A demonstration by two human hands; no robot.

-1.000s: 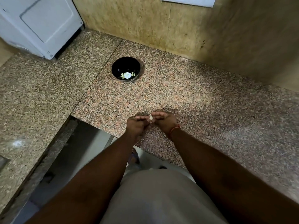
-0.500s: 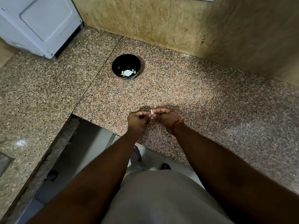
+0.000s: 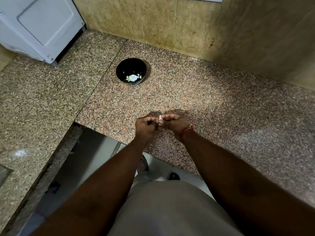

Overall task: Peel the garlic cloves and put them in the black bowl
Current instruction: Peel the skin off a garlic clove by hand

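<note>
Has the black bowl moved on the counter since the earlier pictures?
No. The black bowl sits just right of the counter seam, as before; only the camera shifted.

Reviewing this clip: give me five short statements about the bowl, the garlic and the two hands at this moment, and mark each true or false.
1. The round black bowl stands on the speckled granite counter. True.
2. The bowl is empty. False: pale garlic pieces lie on its bottom.
3. Both the left hand and the right hand pinch the small whitish garlic clove between them. True.
4. The hands are held directly over the bowl. False: they are nearer the person, close to the counter's front edge, and the bowl stands apart, farther back.
5. A red thread is tied round the left wrist. False: it is on the right wrist.
</note>
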